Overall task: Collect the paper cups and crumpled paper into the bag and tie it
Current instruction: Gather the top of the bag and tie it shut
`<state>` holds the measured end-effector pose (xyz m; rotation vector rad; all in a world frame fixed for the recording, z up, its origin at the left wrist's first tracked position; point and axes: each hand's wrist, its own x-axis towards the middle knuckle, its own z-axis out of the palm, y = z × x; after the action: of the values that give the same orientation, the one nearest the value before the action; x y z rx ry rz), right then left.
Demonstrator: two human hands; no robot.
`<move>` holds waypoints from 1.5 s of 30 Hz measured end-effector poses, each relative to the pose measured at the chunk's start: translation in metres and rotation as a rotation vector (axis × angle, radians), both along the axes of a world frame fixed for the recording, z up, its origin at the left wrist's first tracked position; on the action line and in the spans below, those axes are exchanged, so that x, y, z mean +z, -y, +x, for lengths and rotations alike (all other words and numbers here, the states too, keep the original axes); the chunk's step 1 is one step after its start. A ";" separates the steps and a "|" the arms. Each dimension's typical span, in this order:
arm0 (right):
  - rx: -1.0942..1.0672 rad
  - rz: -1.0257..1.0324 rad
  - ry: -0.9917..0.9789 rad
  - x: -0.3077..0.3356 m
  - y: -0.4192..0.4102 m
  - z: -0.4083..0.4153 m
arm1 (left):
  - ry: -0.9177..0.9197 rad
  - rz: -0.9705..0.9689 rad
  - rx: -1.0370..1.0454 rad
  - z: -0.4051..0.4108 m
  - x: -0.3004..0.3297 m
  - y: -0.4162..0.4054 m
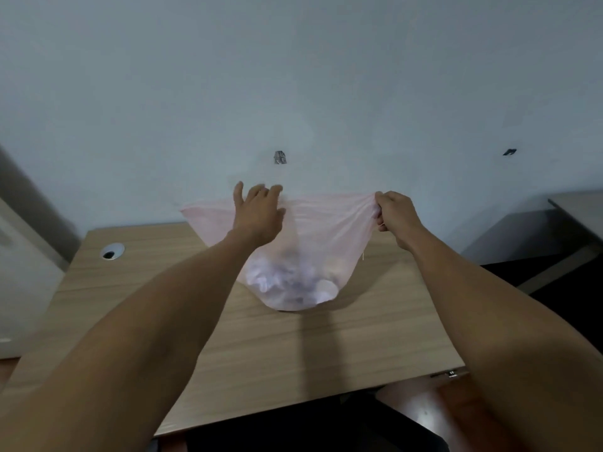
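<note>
A thin, see-through pink bag (321,230) hangs above the wooden table (293,347), its bottom resting on the tabletop. White crumpled paper (261,278) and paper cups (326,288) show through its lower part. My right hand (393,212) is closed on the bag's right top corner and holds it up. My left hand (259,212) is against the upper middle of the bag's rim, fingers spread and slightly blurred; whether it pinches the plastic I cannot tell. The rim's left corner (187,210) sticks out free.
A round cable hole (112,251) sits in the table's far left corner. A pale wall rises right behind the table. A second desk (577,210) stands at the right edge. The dark floor and my knee lie below the table's near edge.
</note>
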<state>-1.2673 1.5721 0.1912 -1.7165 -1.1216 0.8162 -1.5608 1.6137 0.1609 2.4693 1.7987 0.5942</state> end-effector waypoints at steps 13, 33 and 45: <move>0.429 0.279 1.251 -0.039 0.011 -0.118 | 0.564 -0.405 -0.008 0.003 0.030 -0.008; 0.583 0.264 1.259 -0.060 0.012 -0.106 | 0.114 -0.286 0.058 0.010 -0.011 0.025; 0.531 -0.130 0.821 -0.043 -0.002 -0.107 | -0.258 0.091 -0.004 0.005 -0.032 0.049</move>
<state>-1.3748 1.5738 0.1486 -1.9445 -2.1803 0.4768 -1.5559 1.5645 0.1294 2.7194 1.8883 0.3791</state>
